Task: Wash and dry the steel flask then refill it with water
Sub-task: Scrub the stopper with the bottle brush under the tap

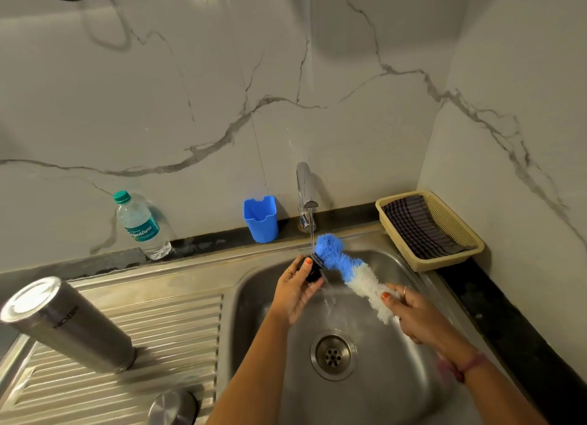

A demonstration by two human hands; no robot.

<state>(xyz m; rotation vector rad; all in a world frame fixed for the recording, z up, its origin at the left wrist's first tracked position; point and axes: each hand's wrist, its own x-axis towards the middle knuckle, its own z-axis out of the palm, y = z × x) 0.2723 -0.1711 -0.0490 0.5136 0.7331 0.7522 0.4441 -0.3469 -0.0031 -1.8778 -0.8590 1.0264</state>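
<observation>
Plainly, the marble wall (222, 91) takes up the far half of the room, grey veins running across it into the right corner. Below it a steel sink (397, 393) sits in a dark counter, its ribbed drainboard (178, 323) stretching off to the left and its drain (333, 354) in the middle of the basin. On that drainboard, at the near left, the steel flask (68, 324) stands upside down, base up, well apart from both hands. A round steel cap (173, 407) lies on the drainboard at the near edge. At the far right corner a cream basket (444, 259) holds a dark checked cloth (419, 227). Along the far ledge stand a plastic water bottle (139, 226) with a green top, a blue holder (261, 220) and the tap (305, 193), from which a thin stream of water falls into the basin.

Under that stream the left hand (297, 293) grips a small black lid piece (313, 267), thumb over it. The right hand (416, 315) holds the near white end of a bottle brush (346, 267), fingers wrapped about it, and the brush's fluffy blue head touches the black piece right at the water.
</observation>
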